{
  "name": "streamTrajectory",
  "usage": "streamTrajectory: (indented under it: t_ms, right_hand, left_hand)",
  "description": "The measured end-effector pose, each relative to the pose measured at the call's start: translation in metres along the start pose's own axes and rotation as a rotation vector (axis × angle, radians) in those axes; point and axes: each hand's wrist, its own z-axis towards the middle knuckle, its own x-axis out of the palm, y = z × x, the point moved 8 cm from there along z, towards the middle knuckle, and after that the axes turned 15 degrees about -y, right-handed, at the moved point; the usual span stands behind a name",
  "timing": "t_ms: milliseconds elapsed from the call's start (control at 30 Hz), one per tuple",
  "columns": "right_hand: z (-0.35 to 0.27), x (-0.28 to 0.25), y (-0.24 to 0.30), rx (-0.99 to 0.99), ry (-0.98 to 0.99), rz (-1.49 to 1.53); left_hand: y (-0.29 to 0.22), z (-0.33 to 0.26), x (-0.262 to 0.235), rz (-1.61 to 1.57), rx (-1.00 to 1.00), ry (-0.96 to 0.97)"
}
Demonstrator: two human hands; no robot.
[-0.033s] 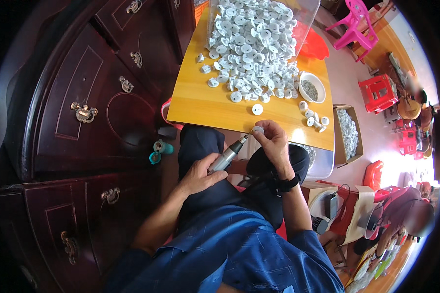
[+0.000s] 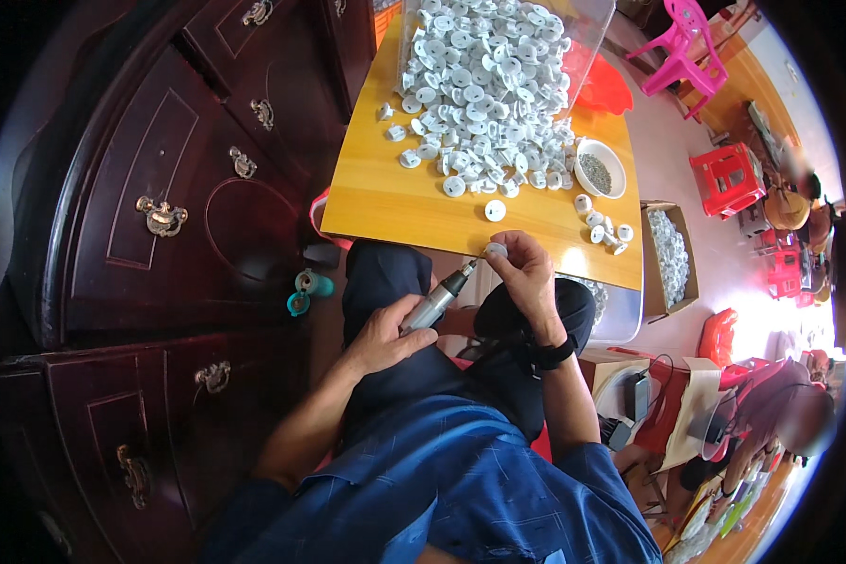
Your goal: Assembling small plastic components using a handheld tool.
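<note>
My left hand [image 2: 391, 336] is wrapped round a grey electric screwdriver [image 2: 432, 305] with a black nose, held slantwise above my lap. Between the thumb and fingers of my right hand [image 2: 524, 268] is a small white round plastic part [image 2: 496, 249], just off the table's near edge. The screwdriver's tip reaches up to this part; whether a screw sits between them is too small to make out. A single white disc-shaped part [image 2: 494, 211] lies on the table just beyond my right hand. Farther back spreads a big heap of similar white parts [image 2: 484, 94].
On the yellow wooden table [image 2: 367, 202], a white bowl [image 2: 600, 169] holds small metal pieces, with several white parts [image 2: 596, 233] nearby. Dark drawers [image 2: 150, 188] stand close on the left. A cardboard box [image 2: 672, 263] of parts sits at right, near a red stool [image 2: 727, 179]. Other people work farther right.
</note>
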Motion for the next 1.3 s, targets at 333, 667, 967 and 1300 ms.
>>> streamTrajectory:
  t_ms: [333,667,967,1300]
  right_hand:
    - [-0.003,0.002,0.01,-0.062,0.01,-0.058]
    - [-0.004,0.002,0.013,-0.058,0.008,-0.123]
    - [-0.006,0.004,0.015,-0.141,-0.008,-0.119]
    - [-0.014,0.005,0.037,-0.317,-0.042,-0.295]
  left_hand:
    - [0.007,0.0,0.001,0.0,-0.009,0.007]
    - [0.008,0.001,0.002,0.001,-0.001,-0.001]
    - [0.008,-0.001,0.004,-0.085,-0.081,0.036]
    - [0.014,-0.003,0.009,-0.152,-0.137,0.086]
